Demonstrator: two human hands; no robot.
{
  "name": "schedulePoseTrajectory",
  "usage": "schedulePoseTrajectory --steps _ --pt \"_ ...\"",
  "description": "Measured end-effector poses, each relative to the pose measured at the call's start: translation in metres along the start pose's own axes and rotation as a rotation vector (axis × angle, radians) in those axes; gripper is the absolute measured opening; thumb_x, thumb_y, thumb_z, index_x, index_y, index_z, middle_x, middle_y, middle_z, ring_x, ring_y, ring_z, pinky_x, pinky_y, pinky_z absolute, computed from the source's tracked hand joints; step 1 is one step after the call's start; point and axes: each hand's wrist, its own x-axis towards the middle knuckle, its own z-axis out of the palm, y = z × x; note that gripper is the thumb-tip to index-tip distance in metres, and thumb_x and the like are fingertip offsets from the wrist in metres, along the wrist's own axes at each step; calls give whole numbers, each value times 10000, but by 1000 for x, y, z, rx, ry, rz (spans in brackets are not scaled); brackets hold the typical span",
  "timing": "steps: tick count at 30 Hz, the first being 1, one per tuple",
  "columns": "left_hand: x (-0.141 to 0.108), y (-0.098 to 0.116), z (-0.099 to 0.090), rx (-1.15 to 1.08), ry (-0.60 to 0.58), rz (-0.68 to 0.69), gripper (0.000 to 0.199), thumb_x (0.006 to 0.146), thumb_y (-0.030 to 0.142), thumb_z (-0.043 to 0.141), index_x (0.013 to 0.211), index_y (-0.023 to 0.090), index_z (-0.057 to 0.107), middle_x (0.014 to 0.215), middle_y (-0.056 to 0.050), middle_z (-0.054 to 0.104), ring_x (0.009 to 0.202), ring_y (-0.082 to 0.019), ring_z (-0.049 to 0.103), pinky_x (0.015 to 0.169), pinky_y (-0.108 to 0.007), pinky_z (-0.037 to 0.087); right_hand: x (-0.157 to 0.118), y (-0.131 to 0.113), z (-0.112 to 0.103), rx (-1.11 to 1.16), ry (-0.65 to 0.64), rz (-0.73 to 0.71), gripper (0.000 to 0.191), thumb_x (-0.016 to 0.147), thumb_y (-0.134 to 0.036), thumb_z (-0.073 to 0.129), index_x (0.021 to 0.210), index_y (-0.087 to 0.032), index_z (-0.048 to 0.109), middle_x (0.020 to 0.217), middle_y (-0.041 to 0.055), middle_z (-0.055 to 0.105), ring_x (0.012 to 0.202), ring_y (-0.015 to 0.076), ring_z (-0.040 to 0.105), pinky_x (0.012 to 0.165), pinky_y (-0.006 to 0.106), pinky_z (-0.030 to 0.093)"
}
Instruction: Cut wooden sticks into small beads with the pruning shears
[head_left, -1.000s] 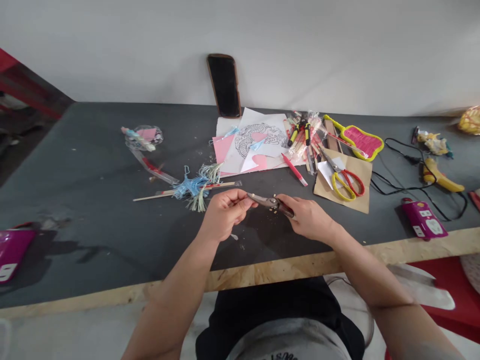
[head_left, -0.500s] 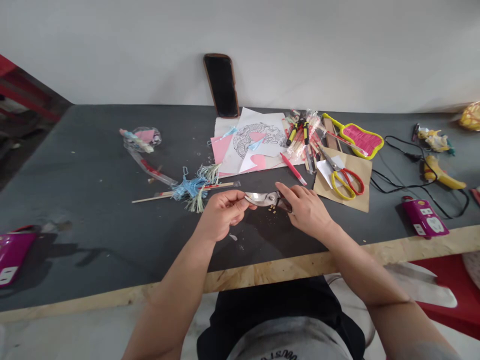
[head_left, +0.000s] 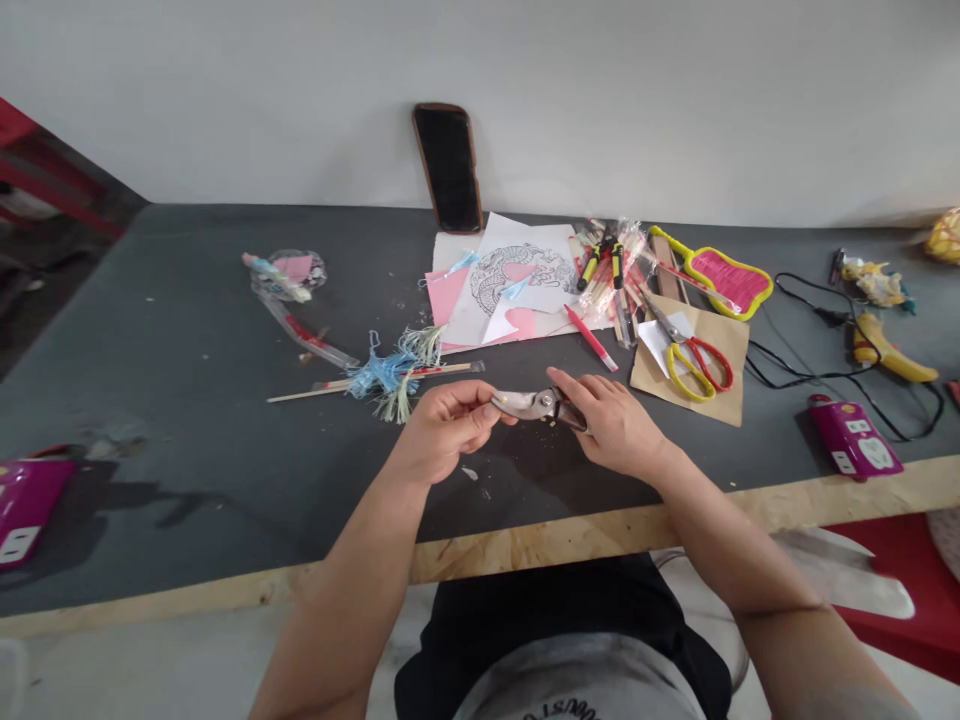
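Note:
My right hand (head_left: 619,420) is wrapped round the handles of a pair of pruning shears (head_left: 536,403), whose metal blades point left. At the blade tips my left hand (head_left: 454,425) is closed in a pinch; what lies between its fingers is too small to make out. A tiny pale bit shows on the blade near those fingertips. Small light crumbs lie on the dark tabletop under the shears. Just beyond my left hand are a thin wooden stick (head_left: 307,396) and blue and pale green tassels (head_left: 382,372).
Farther back lie a dragon drawing (head_left: 491,275), a red pen (head_left: 591,338), wrapped chopsticks (head_left: 630,255) and scissors (head_left: 694,365) on brown paper. A phone (head_left: 450,170) leans on the wall. Purple power strips (head_left: 855,438) sit by the wooden front edge; a black cord (head_left: 802,375) curls at right.
The shears have tilted slightly in my right hand, and a pale bit now shows on the blade. Both hands stay in nearly the same place; the view has shifted a little.

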Motion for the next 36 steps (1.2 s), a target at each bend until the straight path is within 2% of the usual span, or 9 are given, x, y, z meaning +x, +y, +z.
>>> schedulePoseTrajectory --steps 5,10,13,16,19,21,26,31,36 --pt "1 0 3 -124 117 25 336 662 380 914 733 133 698 768 -41 722 372 3 387 365 -155 202 0 18 -3 149 102 22 598 948 -224 478 1536 -203 372 1215 144 655 1128 310 618 970 479 508" --pt "3 -1 3 -149 120 -8 312 692 361 894 771 132 698 822 -52 729 397 4 390 373 -152 223 1 25 0 459 304 148 516 966 -295 505 1455 -230 351 1103 103 661 963 237 656 853 416 536" --pt "4 -3 4 -141 128 3 310 711 374 879 789 135 699 863 -64 735 420 -6 407 381 -159 229 0 21 0 608 397 178 348 952 -339 563 1252 -236 420 1057 75 655 856 182 648 754 345 530" --pt "5 -8 6 -117 135 32 327 691 392 891 781 139 705 852 -63 731 457 -30 456 403 -170 256 0 15 -4 646 345 201 154 967 -356 551 1041 -235 492 982 46 666 755 148 627 688 300 509" --pt "8 -13 10 -83 152 80 340 677 416 898 786 153 712 806 -49 722 471 -49 478 422 -186 281 0 9 -6 577 279 152 120 974 -329 523 1021 -219 536 965 59 690 754 159 647 687 297 504" --pt "8 -17 12 -56 174 107 339 691 432 888 803 161 717 791 -46 720 468 -54 474 425 -192 280 -1 6 -5 463 281 87 148 962 -293 518 1077 -211 559 1015 87 713 846 197 683 740 325 510" --pt "8 -23 16 -37 214 152 346 692 448 888 811 168 723 776 -44 704 494 -66 484 448 -203 308 -2 -2 2 186 266 45 164 931 -236 545 1079 -224 615 1339 134 670 1136 274 661 896 415 467" --pt "7 -29 13 15 187 247 301 751 443 853 796 171 731 564 23 525 506 -82 432 480 -222 325 -4 -11 1 -120 240 96 192 853 -180 589 1036 -214 635 1531 166 515 1159 318 604 977 501 368" --pt "5 -34 7 128 185 307 241 820 416 803 878 188 754 649 4 553 567 -96 443 528 -246 337 -5 -16 -2 -231 216 127 247 817 -169 610 1056 -229 631 1584 165 444 1157 330 547 1015 546 282"
